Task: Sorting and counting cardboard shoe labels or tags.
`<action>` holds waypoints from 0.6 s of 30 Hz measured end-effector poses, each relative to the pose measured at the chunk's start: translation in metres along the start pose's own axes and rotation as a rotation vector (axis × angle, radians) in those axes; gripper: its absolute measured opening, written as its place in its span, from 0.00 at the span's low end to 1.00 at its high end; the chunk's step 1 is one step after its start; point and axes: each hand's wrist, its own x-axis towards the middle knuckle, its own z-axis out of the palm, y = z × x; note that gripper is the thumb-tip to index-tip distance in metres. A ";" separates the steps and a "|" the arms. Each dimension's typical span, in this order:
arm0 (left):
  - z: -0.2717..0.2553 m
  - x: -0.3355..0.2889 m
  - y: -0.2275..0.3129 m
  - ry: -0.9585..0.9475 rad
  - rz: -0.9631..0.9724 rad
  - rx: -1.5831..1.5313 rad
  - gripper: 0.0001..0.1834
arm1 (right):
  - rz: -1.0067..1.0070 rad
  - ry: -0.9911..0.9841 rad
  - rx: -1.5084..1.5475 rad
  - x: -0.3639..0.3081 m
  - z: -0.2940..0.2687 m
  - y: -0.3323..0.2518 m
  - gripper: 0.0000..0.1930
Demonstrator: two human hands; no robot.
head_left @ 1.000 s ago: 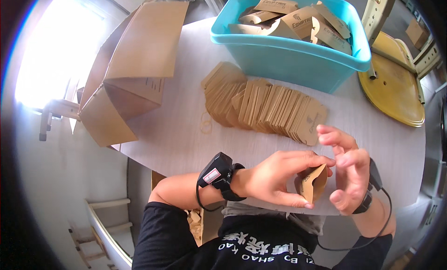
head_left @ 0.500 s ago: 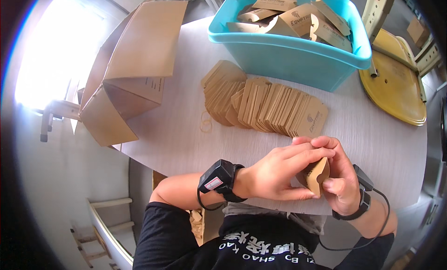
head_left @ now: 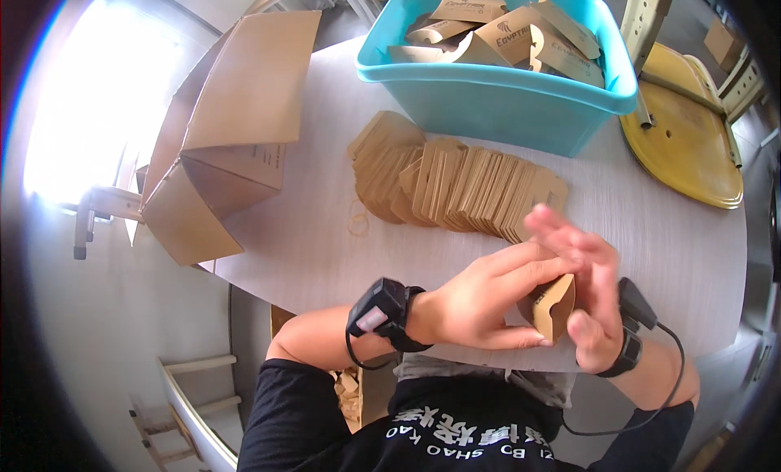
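Note:
My left hand (head_left: 496,297) grips a small brown kraft pillow box (head_left: 556,309) at the table's near edge. Its thumb is on the lower end and its fingers lie over the top. The box is popped up, with a curved end flap facing right. Beside it, my right hand (head_left: 598,289) has its fingers stretched out and apart, somewhat blurred, and holds nothing; whether it touches the box I cannot tell. Just beyond both hands, a long row of flat, unfolded pillow boxes (head_left: 480,187) leans across the table.
A turquoise plastic bin (head_left: 488,98) full of formed pillow boxes (head_left: 506,37) stands at the back. An open cardboard carton (head_left: 244,90) sits on the left, with thin rubber bands (head_left: 358,220) near the row. A yellow stool (head_left: 679,147) is beyond the table's right edge.
My right hand has let go of the pillow box and its fingers have opened and lifted away. My left hand still grips the box in nearly the same place.

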 end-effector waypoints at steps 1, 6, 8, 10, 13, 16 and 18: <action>-0.003 -0.001 0.000 -0.024 -0.057 -0.124 0.43 | -0.001 -0.007 0.003 0.005 -0.006 -0.006 0.24; -0.002 -0.004 -0.002 -0.027 0.018 -0.235 0.43 | -0.396 -0.288 -0.841 0.012 -0.025 -0.034 0.08; -0.001 -0.003 -0.001 -0.021 0.010 -0.220 0.42 | -0.436 -0.282 -0.896 0.013 -0.022 -0.033 0.10; -0.002 -0.002 0.001 -0.012 -0.002 -0.201 0.41 | -0.443 -0.288 -0.932 0.015 -0.022 -0.034 0.10; -0.003 -0.002 0.003 0.016 -0.022 -0.145 0.39 | -0.431 -0.311 -0.961 0.017 -0.021 -0.034 0.10; 0.002 -0.006 -0.002 -0.011 -0.003 -0.106 0.37 | -0.444 -0.386 -0.964 0.015 -0.024 -0.029 0.12; 0.005 -0.008 -0.004 -0.016 -0.008 -0.086 0.38 | -0.446 -0.442 -0.955 0.014 -0.027 -0.028 0.15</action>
